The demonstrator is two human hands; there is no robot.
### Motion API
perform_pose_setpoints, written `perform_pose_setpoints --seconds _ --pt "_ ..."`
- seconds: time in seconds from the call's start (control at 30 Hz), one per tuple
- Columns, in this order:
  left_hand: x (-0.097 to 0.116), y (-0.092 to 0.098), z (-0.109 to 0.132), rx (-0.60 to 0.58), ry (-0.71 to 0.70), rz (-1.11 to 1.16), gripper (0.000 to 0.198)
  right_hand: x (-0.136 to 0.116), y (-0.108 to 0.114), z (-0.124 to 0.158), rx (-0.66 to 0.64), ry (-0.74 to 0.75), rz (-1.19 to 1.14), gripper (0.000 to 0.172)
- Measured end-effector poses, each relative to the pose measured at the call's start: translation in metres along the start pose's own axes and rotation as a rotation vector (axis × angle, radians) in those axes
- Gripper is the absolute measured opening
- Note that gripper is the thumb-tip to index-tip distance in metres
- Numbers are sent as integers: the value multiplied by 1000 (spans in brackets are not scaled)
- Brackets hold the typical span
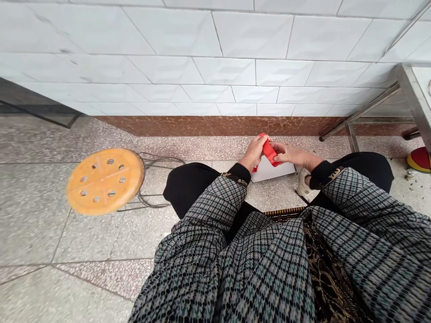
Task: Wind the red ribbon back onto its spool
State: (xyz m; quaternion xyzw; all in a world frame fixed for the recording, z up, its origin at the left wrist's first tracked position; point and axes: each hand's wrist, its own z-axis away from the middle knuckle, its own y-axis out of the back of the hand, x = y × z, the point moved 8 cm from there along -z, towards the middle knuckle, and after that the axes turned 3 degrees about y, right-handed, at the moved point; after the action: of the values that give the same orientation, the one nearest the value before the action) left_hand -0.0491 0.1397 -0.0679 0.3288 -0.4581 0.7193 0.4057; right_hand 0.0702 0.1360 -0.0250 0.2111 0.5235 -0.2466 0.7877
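Both of my hands hold a small flat red object (270, 151) out in front of my knees. My left hand (256, 151) is closed round its upper left end. My right hand (290, 154) pinches its lower right end with fingers pressed together. Just below the hands a white box-like thing (273, 172) with a red edge lies on the floor between my legs. My sleeves are checked grey with black cuffs, and my black trousers show on either side.
An orange round stool (105, 180) with holes and a wire frame stands on the floor to my left. A metal table frame (370, 107) stands at the right by the white tiled wall (215, 58). A red and yellow object (420, 159) lies at the far right.
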Motion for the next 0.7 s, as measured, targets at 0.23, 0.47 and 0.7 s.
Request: perform_pose_setpoints --seconds 0.23,0.47,0.7 --pt "-4 5 2 52 58 85 16 0 10 -5 91 129 62 65" --pt "11 8 5 73 18 107 19 8 -1 -3 -7 -11 -34 56" --pt "-5 5 10 86 173 132 20 9 9 -7 54 129 143 74"
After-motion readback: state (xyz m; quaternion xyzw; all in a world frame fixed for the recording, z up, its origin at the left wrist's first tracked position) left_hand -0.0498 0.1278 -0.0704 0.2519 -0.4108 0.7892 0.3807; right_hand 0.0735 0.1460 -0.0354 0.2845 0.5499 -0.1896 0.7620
